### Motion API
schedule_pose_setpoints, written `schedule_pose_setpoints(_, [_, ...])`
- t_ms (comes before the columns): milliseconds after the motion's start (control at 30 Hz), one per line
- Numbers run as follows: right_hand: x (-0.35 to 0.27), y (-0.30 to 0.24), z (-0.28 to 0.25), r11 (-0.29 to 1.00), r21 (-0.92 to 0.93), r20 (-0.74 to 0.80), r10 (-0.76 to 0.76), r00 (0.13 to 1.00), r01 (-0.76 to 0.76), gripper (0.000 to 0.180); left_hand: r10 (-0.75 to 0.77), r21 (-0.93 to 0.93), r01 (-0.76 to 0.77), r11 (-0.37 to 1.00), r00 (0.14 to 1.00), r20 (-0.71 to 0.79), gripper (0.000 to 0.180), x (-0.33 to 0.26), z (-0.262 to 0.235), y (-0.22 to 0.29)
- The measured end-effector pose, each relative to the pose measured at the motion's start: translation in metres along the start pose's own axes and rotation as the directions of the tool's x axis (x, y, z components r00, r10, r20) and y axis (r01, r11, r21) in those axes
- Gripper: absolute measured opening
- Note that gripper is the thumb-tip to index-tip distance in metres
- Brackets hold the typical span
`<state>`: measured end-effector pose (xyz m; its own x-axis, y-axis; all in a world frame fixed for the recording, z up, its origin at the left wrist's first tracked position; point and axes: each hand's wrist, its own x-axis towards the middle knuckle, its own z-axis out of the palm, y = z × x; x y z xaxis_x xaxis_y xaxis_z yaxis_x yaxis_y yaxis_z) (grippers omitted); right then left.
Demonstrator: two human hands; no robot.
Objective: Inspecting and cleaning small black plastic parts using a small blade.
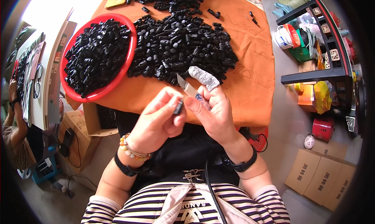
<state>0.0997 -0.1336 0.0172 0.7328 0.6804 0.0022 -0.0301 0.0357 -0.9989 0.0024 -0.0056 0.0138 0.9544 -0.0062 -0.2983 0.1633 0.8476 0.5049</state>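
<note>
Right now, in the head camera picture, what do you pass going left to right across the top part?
Red basin full of black plastic pieces → loose pile of black plastic pieces on the orange cloth → black shelf stuffed with bags.

Your hands work over a bare strip of orange cloth point(250, 87) at the table's near edge, with open cloth running on to your right. Straight ahead, the loose heap of black parts point(183, 44) blocks a forward reach, and to your left the filled red basin point(131, 56) lies just beside that heap, closing off the left side.
</note>
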Motion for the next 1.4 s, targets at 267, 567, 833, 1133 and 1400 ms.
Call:
schedule_pose_setpoints(267, [0.003, 0.010, -0.041, 0.999, 0.007, -0.245, -0.046, 0.968, 0.049, 0.049, 0.473, 0.050, -0.472, 0.880, 0.860, -0.194, 0.026, -0.001, -0.036, 0.056])
schedule_pose_setpoints(567, [0.006, 0.033, -0.084, 0.923, -0.378, -0.380, -0.087, 0.921, -0.068, 0.054, 0.700, 0.181, -0.678, 0.713, 0.705, -0.117, 0.038, -0.017, -0.072, 0.118])
schedule_pose_setpoints(833, [0.019, 0.041, -0.076, 0.738, -0.671, -0.317, -0.205, 0.926, -0.067, 0.057, 0.568, 0.263, -0.531, 0.806, 0.819, -0.085, 0.042, -0.004, -0.049, 0.078])
schedule_pose_setpoints(1133, [0.004, 0.020, -0.064, 0.915, -0.402, -0.220, -0.108, 0.970, 0.010, 0.060, 0.148, 0.411, -0.087, 0.908, 0.982, -0.120, 0.026, 0.009, -0.008, 0.019])
schedule_pose_setpoints(1400, [-0.009, -0.014, -0.040, 0.992, -0.114, 0.179, -0.032, 0.983, 0.053, 0.070, 0.001, 0.258, -0.016, 0.966, 0.998, 0.055, 0.026, 0.019, 0.000, -0.007])
